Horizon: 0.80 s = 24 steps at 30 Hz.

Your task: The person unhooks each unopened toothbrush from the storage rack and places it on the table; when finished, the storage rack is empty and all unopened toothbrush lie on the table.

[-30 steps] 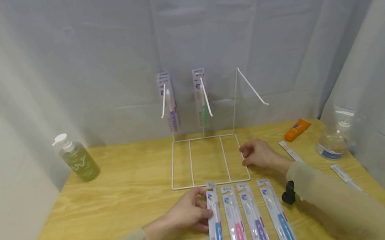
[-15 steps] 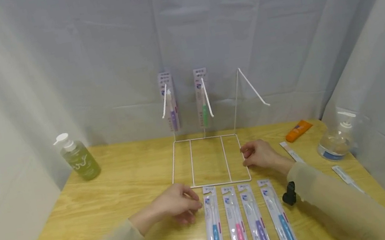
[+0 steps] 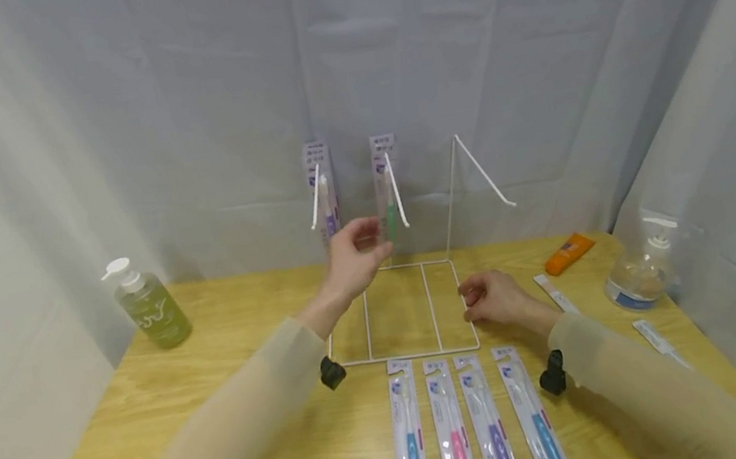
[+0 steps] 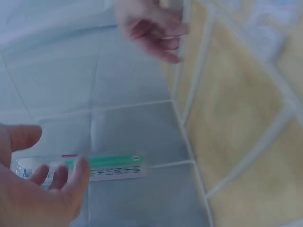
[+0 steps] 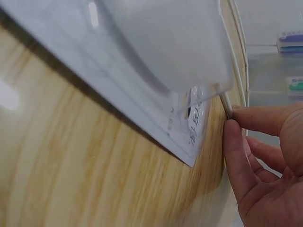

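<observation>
A white wire display rack (image 3: 432,308) stands at the back, with hooks on top. My right hand (image 3: 497,296) pinches the right wire of its base between thumb and forefinger, as the right wrist view shows (image 5: 265,156). My left hand (image 3: 353,260) is raised by the middle hook, fingers apart and holding nothing. Close beside it hangs a packaged green toothbrush (image 3: 391,218); the left wrist view shows this green toothbrush (image 4: 113,161) partly behind the fingertips. A packaged purple toothbrush (image 3: 325,196) hangs on the left hook, its lower part hidden by the hand.
In front of the rack lie packaged toothbrushes: blue (image 3: 410,439), pink (image 3: 456,440), purple (image 3: 497,434) and another blue one (image 3: 542,426). A green pump bottle (image 3: 152,308) stands left. An orange tube (image 3: 568,253) and a clear pump bottle (image 3: 640,270) are at right.
My left hand has let go of the leftmost blue toothbrush pack and moved up and forward to the hanging green one. The right hand has stayed on the rack.
</observation>
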Each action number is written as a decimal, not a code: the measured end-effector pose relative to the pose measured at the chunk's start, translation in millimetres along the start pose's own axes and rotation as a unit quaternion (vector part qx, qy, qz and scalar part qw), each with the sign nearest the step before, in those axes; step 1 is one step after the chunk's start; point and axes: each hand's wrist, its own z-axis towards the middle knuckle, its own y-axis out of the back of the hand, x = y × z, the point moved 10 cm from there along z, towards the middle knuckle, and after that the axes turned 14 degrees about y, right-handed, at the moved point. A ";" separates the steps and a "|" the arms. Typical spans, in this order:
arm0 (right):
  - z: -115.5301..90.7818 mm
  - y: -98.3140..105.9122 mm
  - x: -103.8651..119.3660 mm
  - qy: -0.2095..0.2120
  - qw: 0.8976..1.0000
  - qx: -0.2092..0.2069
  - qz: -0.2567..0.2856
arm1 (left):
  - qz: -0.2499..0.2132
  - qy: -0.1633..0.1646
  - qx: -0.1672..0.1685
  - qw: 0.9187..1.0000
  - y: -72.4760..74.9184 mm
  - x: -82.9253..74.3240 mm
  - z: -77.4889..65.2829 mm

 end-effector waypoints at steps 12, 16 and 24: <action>2.1 -2.5 -2.0 0.001 1.000 0.008 -0.021 | -0.084 0.024 -0.109 0.990 7.8 -21.3 47.4; 2.2 -3.5 0.5 0.004 1.000 0.009 -0.023 | -0.087 0.031 -0.121 0.988 6.9 -24.5 50.9; 5.7 -4.1 0.3 0.007 0.999 0.014 -0.032 | -0.042 0.029 -0.148 0.988 10.5 -25.2 59.9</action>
